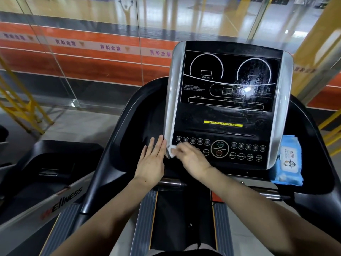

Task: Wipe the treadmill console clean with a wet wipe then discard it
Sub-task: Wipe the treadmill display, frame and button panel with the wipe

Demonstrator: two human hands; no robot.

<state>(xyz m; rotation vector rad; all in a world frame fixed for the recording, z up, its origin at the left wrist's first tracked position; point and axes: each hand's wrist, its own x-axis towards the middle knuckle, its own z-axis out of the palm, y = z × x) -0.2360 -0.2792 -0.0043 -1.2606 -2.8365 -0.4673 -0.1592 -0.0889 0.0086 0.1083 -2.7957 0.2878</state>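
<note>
The treadmill console [227, 115] is a black panel with silver side strips, dials at the top and round buttons along the bottom. Wet streaks show on its upper right display. My right hand [191, 157] presses a small white wet wipe [172, 151] against the console's lower left corner, by the silver strip. My left hand [153, 159] lies flat with fingers straight, beside that same corner, touching the console's left edge. It holds nothing.
A blue pack of wet wipes [288, 161] rests in the tray right of the console. Black handrails [110, 145] curve around both sides. The treadmill belt [182, 218] runs below. A second treadmill [46, 182] stands at left, a glass wall beyond.
</note>
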